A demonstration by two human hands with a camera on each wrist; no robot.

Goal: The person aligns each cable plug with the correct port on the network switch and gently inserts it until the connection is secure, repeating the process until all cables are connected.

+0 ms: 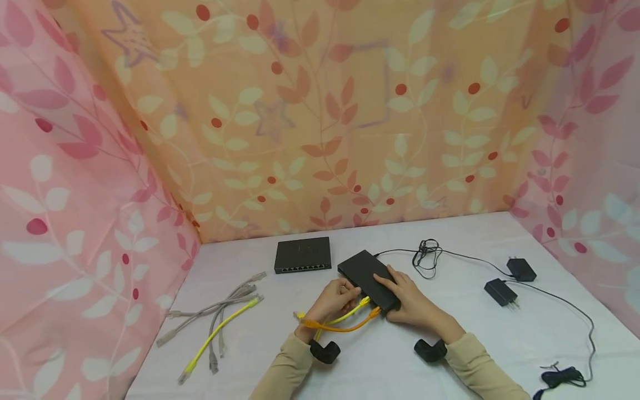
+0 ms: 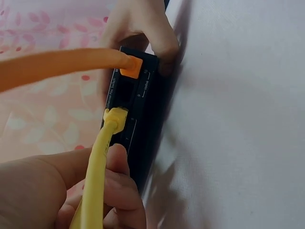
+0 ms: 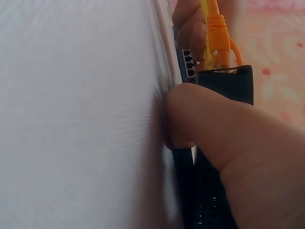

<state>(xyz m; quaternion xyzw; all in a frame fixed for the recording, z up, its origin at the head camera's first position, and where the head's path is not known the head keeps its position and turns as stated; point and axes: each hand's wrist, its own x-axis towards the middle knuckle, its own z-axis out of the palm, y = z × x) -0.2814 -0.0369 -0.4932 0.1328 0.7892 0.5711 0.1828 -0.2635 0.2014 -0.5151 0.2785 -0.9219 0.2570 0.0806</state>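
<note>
In the head view a black network switch (image 1: 364, 273) is tilted up at the middle of the table. My right hand (image 1: 412, 300) grips its right end, fingers over the casing. The thumb (image 3: 190, 114) shows along the edge in the right wrist view. An orange network cable (image 1: 350, 329) and a yellow network cable (image 2: 97, 171) are plugged into its port side, with one dark port between their plugs. My left hand (image 1: 332, 304) has its fingers curled at the port edge beside the yellow plug. Whether those fingers pinch anything is hidden.
Another black switch (image 1: 303, 254) lies behind. Several grey cables (image 1: 220, 305) and a yellow cable (image 1: 220, 339) lie at left. A thin black lead (image 1: 427, 255) runs from the held switch towards a power adapter (image 1: 521, 270); a second adapter (image 1: 501, 292) has its lead (image 1: 565, 378) bundled at front right.
</note>
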